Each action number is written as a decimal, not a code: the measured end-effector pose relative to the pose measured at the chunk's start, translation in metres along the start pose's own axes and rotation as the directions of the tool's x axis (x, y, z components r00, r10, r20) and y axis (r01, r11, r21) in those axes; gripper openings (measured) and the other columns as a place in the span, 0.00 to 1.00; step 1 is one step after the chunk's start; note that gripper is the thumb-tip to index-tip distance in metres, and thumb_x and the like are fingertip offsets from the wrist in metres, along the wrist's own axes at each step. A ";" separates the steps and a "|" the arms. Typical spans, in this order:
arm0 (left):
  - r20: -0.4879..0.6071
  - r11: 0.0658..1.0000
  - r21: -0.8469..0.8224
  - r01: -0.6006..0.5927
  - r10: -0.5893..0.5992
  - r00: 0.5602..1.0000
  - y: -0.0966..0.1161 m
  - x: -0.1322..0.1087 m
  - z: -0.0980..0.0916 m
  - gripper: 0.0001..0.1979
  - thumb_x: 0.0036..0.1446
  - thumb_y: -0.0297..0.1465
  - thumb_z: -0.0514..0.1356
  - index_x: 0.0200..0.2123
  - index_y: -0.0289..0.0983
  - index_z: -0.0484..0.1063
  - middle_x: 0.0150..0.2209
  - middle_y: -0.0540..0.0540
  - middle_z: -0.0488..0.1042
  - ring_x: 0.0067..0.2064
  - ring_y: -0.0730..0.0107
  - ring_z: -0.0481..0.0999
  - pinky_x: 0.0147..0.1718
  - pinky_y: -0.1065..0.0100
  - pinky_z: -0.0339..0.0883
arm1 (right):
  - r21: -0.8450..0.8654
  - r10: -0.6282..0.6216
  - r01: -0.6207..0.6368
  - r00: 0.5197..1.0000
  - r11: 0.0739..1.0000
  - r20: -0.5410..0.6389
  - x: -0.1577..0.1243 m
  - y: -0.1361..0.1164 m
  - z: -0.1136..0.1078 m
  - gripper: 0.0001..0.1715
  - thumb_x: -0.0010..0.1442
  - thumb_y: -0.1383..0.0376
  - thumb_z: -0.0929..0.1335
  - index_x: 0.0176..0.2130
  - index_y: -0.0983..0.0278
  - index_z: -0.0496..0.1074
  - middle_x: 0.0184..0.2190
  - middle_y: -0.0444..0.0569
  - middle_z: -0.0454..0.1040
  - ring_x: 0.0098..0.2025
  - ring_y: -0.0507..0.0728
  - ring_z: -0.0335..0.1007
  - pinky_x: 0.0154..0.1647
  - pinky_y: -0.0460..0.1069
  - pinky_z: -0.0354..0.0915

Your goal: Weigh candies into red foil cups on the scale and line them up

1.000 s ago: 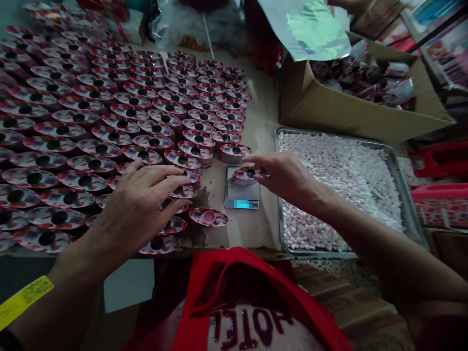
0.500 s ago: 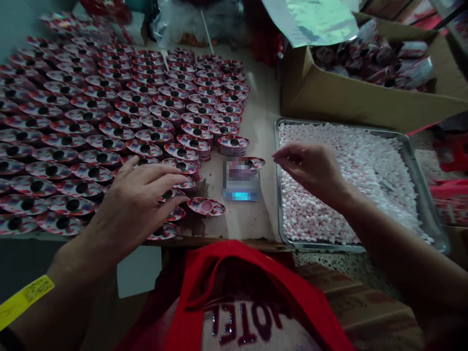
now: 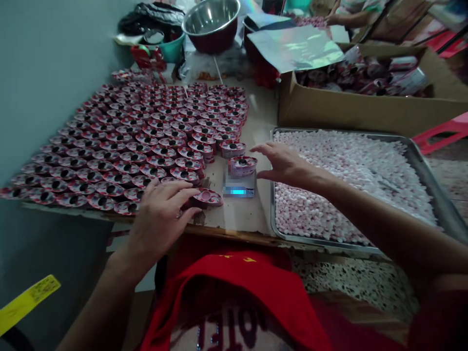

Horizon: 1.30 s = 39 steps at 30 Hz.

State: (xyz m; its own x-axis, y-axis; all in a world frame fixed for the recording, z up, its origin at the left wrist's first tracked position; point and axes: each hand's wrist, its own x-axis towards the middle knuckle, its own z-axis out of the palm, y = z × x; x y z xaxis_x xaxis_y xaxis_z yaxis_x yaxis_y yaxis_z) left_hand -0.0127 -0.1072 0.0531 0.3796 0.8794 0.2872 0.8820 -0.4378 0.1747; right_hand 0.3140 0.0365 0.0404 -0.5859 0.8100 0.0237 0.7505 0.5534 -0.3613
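My left hand (image 3: 164,209) is open at the table's front edge, fingers and thumb apart around the left end of an oval container (image 3: 208,197) with a pink round centre. Whether they touch it cannot be made out. My right hand (image 3: 281,163) is open, its fingers apart just right of another oval container (image 3: 243,165) with a dark hole in its top. That container stands on a small digital scale (image 3: 239,189) with a lit blue display. Many similar red-and-white oval containers (image 3: 142,141) stand in close rows on the left.
A metal tray (image 3: 273,195) full of small white-pink candy-like pieces (image 3: 347,190) lies on the right. Behind it stands a cardboard box (image 3: 329,109) of wrapped packs. A metal bowl (image 3: 212,24) and a person's arm (image 3: 351,18) show at the back.
My right hand has gone from pinched fingers over the tray's left edge to open fingers beside the scale. My left hand stays near the pink-centred container. The camera view has shifted.
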 end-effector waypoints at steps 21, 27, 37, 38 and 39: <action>-0.051 0.995 -0.050 -0.090 0.088 0.995 -0.067 0.030 0.024 0.10 0.71 0.30 0.64 0.53 0.41 0.77 0.55 0.40 0.83 0.57 0.48 0.82 0.67 0.40 0.64 | -0.056 0.352 -0.367 0.920 0.929 -0.174 -0.022 0.019 -0.013 0.09 0.68 0.62 0.75 0.42 0.62 0.88 0.39 0.53 0.87 0.37 0.61 0.81 0.39 0.52 0.66; -0.036 0.994 -0.087 -0.073 0.070 0.997 -0.059 0.028 0.028 0.08 0.72 0.31 0.61 0.52 0.42 0.78 0.55 0.42 0.83 0.57 0.49 0.82 0.70 0.37 0.59 | -0.045 0.062 -0.073 0.975 0.996 -0.214 0.023 -0.025 0.017 0.05 0.68 0.64 0.76 0.40 0.59 0.87 0.37 0.52 0.82 0.41 0.61 0.76 0.44 0.54 0.68; -0.083 0.978 -0.175 -0.113 0.100 0.992 -0.049 0.055 0.039 0.11 0.65 0.24 0.67 0.49 0.43 0.79 0.52 0.46 0.83 0.54 0.55 0.82 0.68 0.42 0.61 | 0.292 0.051 -0.052 0.999 0.955 0.010 0.034 -0.003 0.041 0.24 0.55 0.71 0.75 0.52 0.62 0.79 0.43 0.51 0.84 0.43 0.60 0.79 0.45 0.53 0.70; -0.094 0.977 -0.179 -0.120 0.104 0.990 -0.050 0.058 0.039 0.12 0.65 0.24 0.67 0.49 0.43 0.78 0.52 0.47 0.83 0.54 0.55 0.82 0.68 0.42 0.61 | 0.375 0.050 -0.067 0.997 0.925 0.055 0.037 -0.002 0.040 0.22 0.56 0.71 0.74 0.51 0.62 0.80 0.42 0.49 0.84 0.41 0.59 0.79 0.43 0.51 0.69; -0.106 0.976 -0.179 -0.123 0.105 0.989 -0.052 0.060 0.039 0.12 0.65 0.24 0.67 0.49 0.43 0.78 0.52 0.47 0.83 0.54 0.55 0.82 0.68 0.42 0.61 | 0.465 0.057 -0.094 0.994 0.881 0.091 0.040 0.000 0.035 0.20 0.57 0.69 0.73 0.50 0.63 0.80 0.41 0.49 0.84 0.40 0.58 0.79 0.42 0.50 0.69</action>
State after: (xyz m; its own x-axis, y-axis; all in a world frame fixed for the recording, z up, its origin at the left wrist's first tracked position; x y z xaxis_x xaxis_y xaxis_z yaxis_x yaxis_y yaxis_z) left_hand -0.0250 -0.0247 0.0242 0.4387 0.8035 0.4024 0.7642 -0.5692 0.3033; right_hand 0.2794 0.0621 0.0086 -0.5674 0.8193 -0.0824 0.5736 0.3215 -0.7534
